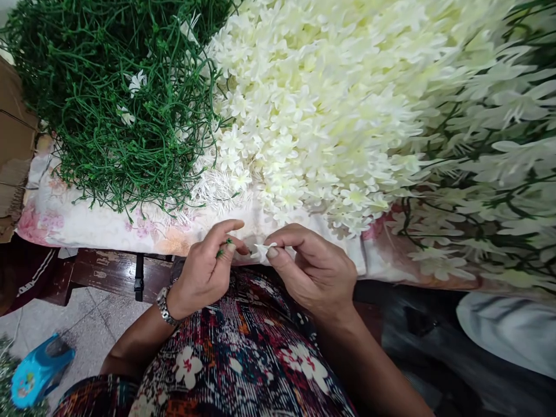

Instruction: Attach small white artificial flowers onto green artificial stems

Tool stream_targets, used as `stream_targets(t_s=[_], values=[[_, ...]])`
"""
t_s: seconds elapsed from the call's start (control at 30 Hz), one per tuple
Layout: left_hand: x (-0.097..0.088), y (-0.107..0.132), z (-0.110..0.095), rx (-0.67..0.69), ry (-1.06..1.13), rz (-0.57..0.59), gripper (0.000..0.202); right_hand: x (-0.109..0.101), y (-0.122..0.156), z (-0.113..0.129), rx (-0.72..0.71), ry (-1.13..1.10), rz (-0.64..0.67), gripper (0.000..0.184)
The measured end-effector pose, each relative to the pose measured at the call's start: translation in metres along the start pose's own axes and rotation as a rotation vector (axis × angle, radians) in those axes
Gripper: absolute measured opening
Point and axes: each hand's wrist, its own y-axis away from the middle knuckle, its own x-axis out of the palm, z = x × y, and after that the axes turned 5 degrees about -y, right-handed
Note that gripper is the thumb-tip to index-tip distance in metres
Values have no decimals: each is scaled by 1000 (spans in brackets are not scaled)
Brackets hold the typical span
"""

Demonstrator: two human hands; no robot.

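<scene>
Heaped across floral cloth: green stems, white blossoms. At the near edge, left hand pinching a green stem tip, right hand pinching a white flower, nearly touching. Likely mid-assembly; seating flower on stem demands careful alignment.

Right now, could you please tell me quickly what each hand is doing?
Left hand: closed, pinching a small green stem piece between thumb and fingers.
Right hand: closed, pinching a small white flower at its fingertips.
</scene>
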Motion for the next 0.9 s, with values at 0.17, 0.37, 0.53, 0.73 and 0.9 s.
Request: stream_targets(t_s=[0.17, 0.37, 0.53, 0.73, 0.9], values=[[3, -1, -1, 28, -157, -37, 7, -2, -1, 2, -9, -16, 23, 8], [5, -5, 1, 151, -163, -141, 10, -8, -6, 7, -56, 2, 49, 9], [7, -5, 4, 256, -181, -176, 13, -11, -9, 8, -94, 45, 145, 10], [7, -5, 8, 373, -272, -165, 17, -10, -7, 7, -150, 150, 169, 9], [5, -5, 9, 428, -353, -151, 18, -12, -4, 7, -166, 222, 231, 14]])
